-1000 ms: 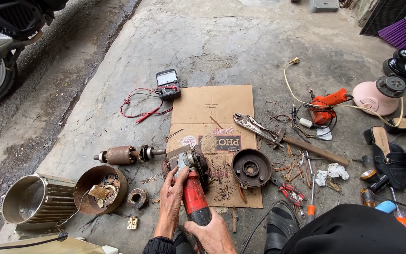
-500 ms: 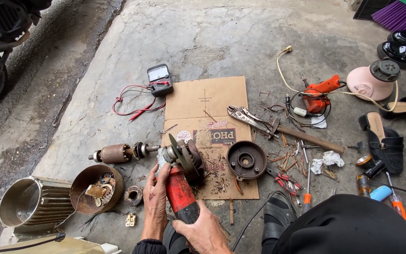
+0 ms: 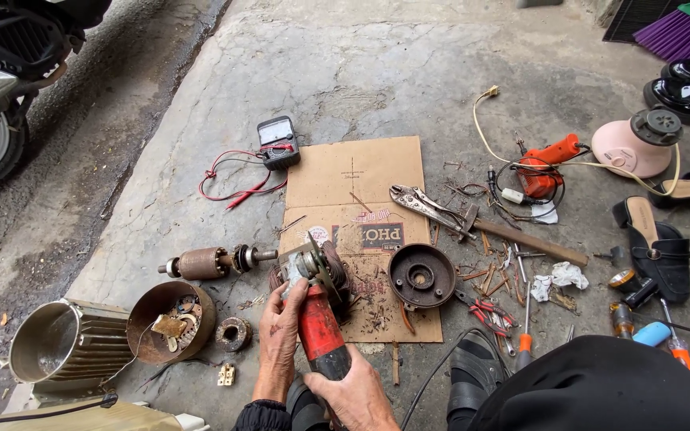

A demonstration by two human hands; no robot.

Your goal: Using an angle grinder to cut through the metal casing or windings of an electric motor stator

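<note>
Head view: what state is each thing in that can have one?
Angle grinder: held in both hands, disc over the cardboard.
Left hand: fingers wrapped round the grinder's front.
Right hand: gripping its rear.
Motor rotor: out of its housing, lying on its side.
Locking pliers: lying unused.

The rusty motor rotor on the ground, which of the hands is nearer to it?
Left. The left hand grips the angle grinder just right of the rotor; the right hand holds the grinder's rear, farther away.

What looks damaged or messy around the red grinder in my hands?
Copper wire scraps lie strewn over the cardboard sheet beside the angle grinder that the left hand and right hand grip. A motor is in pieces: its rotor, finned housing and end cover lie apart on the cracked concrete.
</note>
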